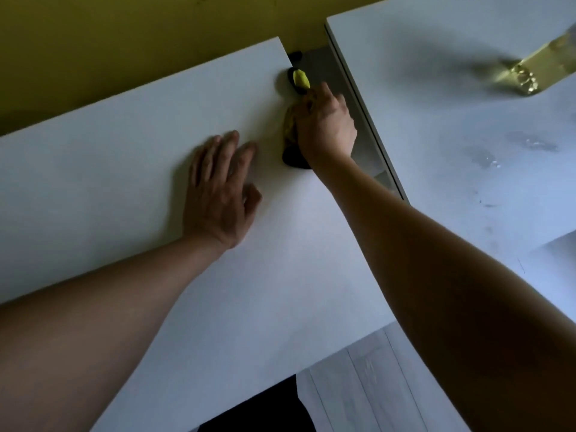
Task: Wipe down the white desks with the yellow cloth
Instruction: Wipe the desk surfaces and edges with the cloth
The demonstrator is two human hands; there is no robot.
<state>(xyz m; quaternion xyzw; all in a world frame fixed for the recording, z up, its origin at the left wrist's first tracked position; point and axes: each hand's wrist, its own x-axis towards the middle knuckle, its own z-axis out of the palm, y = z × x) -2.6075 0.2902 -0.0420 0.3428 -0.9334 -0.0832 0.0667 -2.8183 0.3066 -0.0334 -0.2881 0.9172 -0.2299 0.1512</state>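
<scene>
Right hand (pixel 324 123) bunches the yellow cloth (pixel 291 126) at the right edge of the near white desk (pixel 124 157), fingers curled round it. Left hand (pixel 218 188) lies flat, fingers spread, bracing on the desk. Cloth looks soft, light, crumples easily; best gripped as a wad under the palm. Second desk (pixel 467 104) at right shows smears.

No writing, label, brand mark or number can be read anywhere in this view — not on the flat white laminate bench (pixel 124 169), nor on the second white bench (pixel 467 151) just beside it. The crumpled yellow cloth (pixel 291 124) shows no print either — it is too dim and folded to tell more.
</scene>
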